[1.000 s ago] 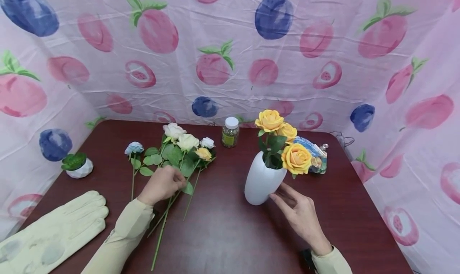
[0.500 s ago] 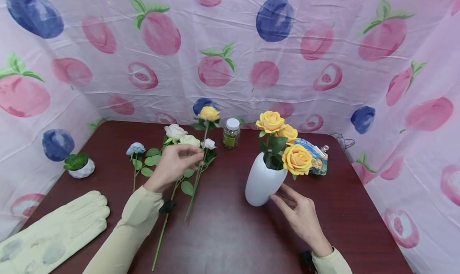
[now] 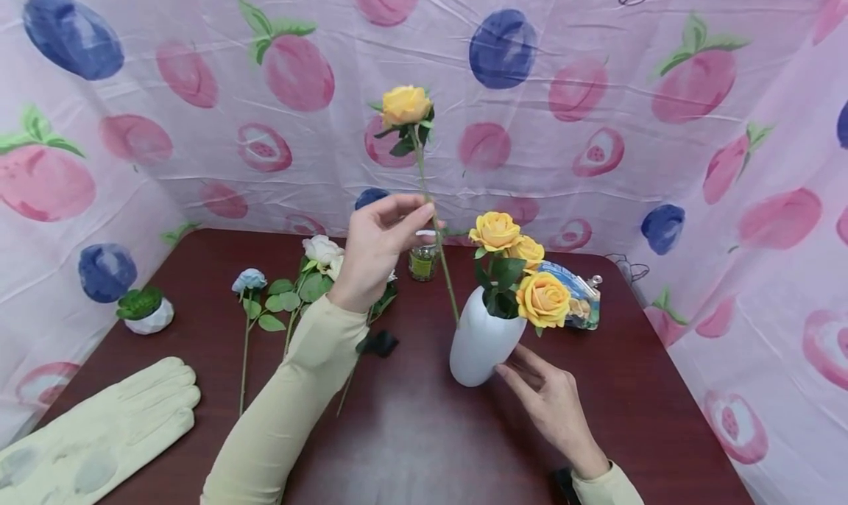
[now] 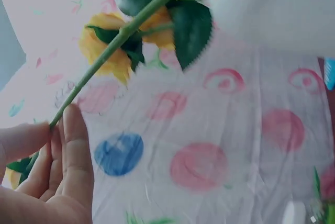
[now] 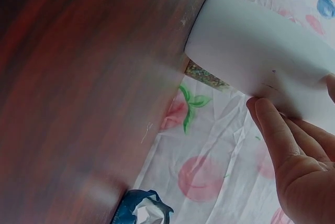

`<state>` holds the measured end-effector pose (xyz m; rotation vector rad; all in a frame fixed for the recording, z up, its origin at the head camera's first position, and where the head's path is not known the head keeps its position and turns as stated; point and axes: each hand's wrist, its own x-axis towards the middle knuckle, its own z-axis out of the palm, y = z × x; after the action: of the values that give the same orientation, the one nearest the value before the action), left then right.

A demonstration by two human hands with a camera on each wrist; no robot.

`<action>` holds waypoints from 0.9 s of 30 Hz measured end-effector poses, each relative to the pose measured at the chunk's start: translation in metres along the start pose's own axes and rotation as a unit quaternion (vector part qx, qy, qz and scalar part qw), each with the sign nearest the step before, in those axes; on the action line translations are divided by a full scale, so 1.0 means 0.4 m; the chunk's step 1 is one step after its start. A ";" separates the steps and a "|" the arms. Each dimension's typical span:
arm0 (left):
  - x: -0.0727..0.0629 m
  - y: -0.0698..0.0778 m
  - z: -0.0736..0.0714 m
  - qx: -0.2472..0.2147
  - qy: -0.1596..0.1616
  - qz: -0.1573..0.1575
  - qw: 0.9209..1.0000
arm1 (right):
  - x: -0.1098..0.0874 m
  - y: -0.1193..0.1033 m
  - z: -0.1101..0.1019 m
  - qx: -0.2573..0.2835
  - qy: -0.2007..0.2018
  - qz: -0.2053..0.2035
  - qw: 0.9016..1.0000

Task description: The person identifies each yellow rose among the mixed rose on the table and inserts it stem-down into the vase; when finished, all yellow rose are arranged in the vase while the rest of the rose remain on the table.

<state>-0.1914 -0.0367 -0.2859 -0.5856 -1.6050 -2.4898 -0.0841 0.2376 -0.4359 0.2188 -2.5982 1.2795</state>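
My left hand [image 3: 377, 247] pinches the green stem of a yellow artificial rose [image 3: 405, 106] between thumb and fingers, bloom up. The stem's low end lies close to the left side of a white vase [image 3: 482, 347]; whether they touch I cannot tell. In the left wrist view the stem [image 4: 123, 33] crosses between thumb and fingers, its end out of frame. Several yellow roses [image 3: 545, 300] stand in the vase. Thumb and fingers of my right hand [image 3: 559, 409] hold the vase low on its right side; the right wrist view shows fingertips against the vase wall [image 5: 246, 46].
Left of centre lie white roses [image 3: 322, 249] and a blue flower [image 3: 249, 280], partly behind my left arm. A lidded jar [image 3: 422, 262] stands at the back, a clipped packet [image 3: 583, 302] behind the vase. A potted succulent [image 3: 147, 313] and pale gloves [image 3: 126, 424] are at left.
My left hand has picked the yellow rose up from the other flowers, raised it upright and carried it right to the vase. My right hand keeps its place on the vase.
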 end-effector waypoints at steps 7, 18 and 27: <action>0.031 0.009 0.052 -0.041 0.016 0.038 0.998 | -0.001 0.000 0.001 -0.003 0.002 -0.008 1.000; 0.029 -0.035 0.077 -0.042 0.020 0.027 0.999 | -0.002 0.000 0.000 -0.003 0.004 -0.005 1.000; 0.000 -0.086 0.092 -0.020 0.016 -0.015 1.000 | -0.003 0.003 0.001 -0.013 0.010 -0.017 1.000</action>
<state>-0.1926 0.0109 -0.3017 -0.5277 -1.5678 -2.5445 -0.0831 0.2379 -0.4374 0.2430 -2.5805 1.2303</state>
